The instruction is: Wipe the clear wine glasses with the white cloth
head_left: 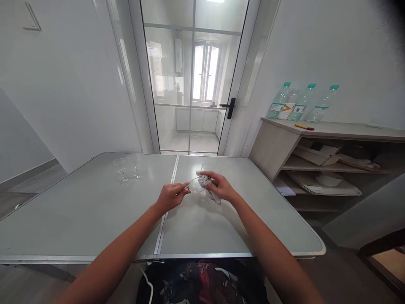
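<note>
Just below the centre of the frame, a clear glass [195,186] lies between the two hands, its long axis running roughly sideways; the left hand [172,196] pinches its narrow end at the left; the right hand [222,186] grips a crumpled white cloth [215,197] against its wide end at the right; both hands are about equally near, over the grey table [95,219].

The head-worn camera looks forward and down across the nearby table [104,215] toward a glass door [192,76].
</note>
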{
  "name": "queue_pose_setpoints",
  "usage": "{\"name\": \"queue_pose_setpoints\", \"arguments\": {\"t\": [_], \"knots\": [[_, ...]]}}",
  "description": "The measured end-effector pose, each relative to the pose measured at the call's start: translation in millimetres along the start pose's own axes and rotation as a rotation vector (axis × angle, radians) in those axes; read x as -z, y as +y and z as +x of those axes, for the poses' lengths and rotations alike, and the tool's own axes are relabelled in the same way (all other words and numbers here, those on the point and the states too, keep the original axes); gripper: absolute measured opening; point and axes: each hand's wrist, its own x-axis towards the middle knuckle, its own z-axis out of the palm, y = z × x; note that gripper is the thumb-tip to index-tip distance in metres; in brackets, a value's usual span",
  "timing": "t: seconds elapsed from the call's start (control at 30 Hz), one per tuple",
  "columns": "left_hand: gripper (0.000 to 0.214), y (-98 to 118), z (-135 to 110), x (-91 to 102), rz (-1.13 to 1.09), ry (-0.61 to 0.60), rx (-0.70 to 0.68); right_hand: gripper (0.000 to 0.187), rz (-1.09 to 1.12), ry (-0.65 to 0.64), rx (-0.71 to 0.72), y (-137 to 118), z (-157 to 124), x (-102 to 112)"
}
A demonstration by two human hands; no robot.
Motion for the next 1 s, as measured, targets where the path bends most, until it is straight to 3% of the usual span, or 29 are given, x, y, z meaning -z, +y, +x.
{"name": "queue_pose_setpoints", "arguments": {"t": [0.13, 0.23, 0.37, 0.43, 0.53, 0.7, 0.87, 1.0], "knots": [[0.027, -1.8, -3.1, -1.1, 0.170, -0.065, -0.173, 0.042, -0.159, 0.027, -0.015, 7.5, 3.3, -8.9], [0.028, -0.4, -4.0, -1.6, 0.250, -0.102, -0.226, 0.040, -0.205, 0.081, -0.091, 13.1, 5.5, -11.4], [0.025, 1.4, -2.4, 1.4, 0.303, -0.138, -0.284, 0.032, -0.042, 0.023, -0.216, 18.1, 6.1, -10.6], [0.024, 1.5, -1.0, 3.8, 0.300, -0.129, -0.288, 0.041, 0.107, -0.043, -0.355, 18.2, 5.3, -9.5], [0.022, 1.3, 1.1, 5.7, 0.249, -0.075, -0.153, 0.049, 0.251, -0.057, -0.436, 13.8, 3.9, -5.4], [0.024, 2.7, 4.1, 3.0, 0.049, 0.029, 0.261, 0.037, 0.078, 0.279, -0.129, 0.5, 2.0, 6.8], [0.029, 6.7, 8.9, 3.5, -0.104, 0.083, 0.476, 0.034, -0.067, 0.150, 0.058, -8.7, 0.0, 7.9], [0.032, 9.1, 11.6, 5.7, -0.150, 0.139, 0.563, 0.018, -0.227, 0.216, 0.268, -8.5, -2.2, 5.8]]}}
